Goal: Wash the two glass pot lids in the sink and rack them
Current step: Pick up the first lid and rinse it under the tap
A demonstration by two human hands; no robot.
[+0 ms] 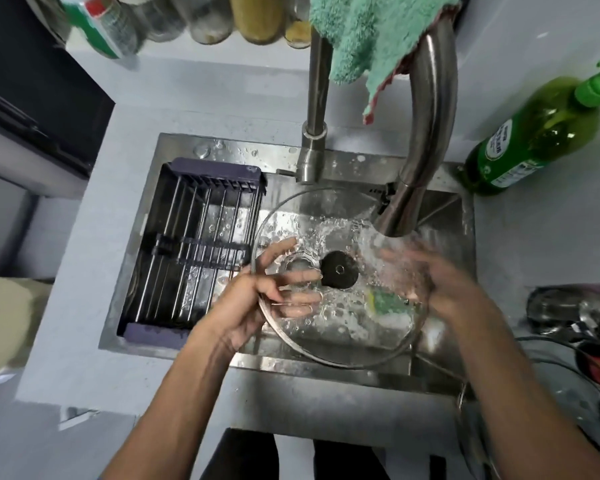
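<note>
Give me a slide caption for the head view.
Both hands rinse a glass lid under the running faucet.

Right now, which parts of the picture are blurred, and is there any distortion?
Head view: the right hand is smeared by motion under the running water; the left hand, holding the glass lid, is sharper; wide-angle distortion bends the faucet and tilts the green soap bottle near the edge.

green soap bottle [537, 133] beside teal towel [371, 32].
</note>
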